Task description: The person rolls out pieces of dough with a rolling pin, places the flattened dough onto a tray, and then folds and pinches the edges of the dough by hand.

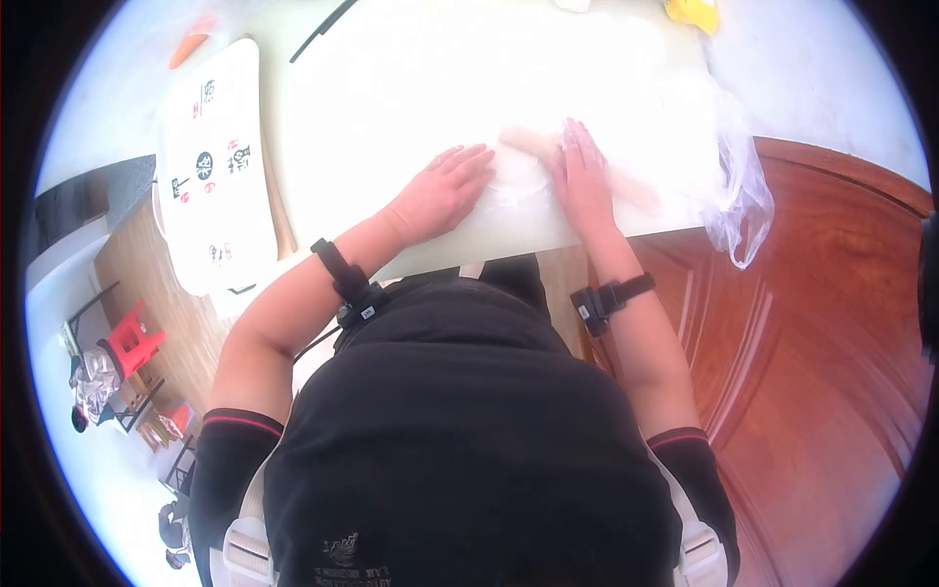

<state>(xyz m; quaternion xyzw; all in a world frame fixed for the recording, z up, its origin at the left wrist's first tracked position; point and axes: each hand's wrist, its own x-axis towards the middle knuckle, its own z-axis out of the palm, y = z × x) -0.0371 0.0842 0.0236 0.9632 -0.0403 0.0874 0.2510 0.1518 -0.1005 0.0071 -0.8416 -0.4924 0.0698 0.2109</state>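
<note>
A pale rolling pin [528, 143] lies at a slant on the bright white tabletop [391, 108]. My right hand [584, 186] rests across the pin's middle, its fingers stretched away from me. Left of it, my left hand [448, 194] lies on the table, fingers extended to the right and not wrapped round anything. Between my hands is a whitish, flat, roundish patch [518, 176], perhaps dough; glare washes out its edges.
A white board with black and red characters [220, 171] stands left. A crumpled clear plastic bag [738, 210] hangs over the right edge. A dark stick [323, 29] and yellow object [693, 14] lie at the far side. Reddish wood panel [782, 323] at right.
</note>
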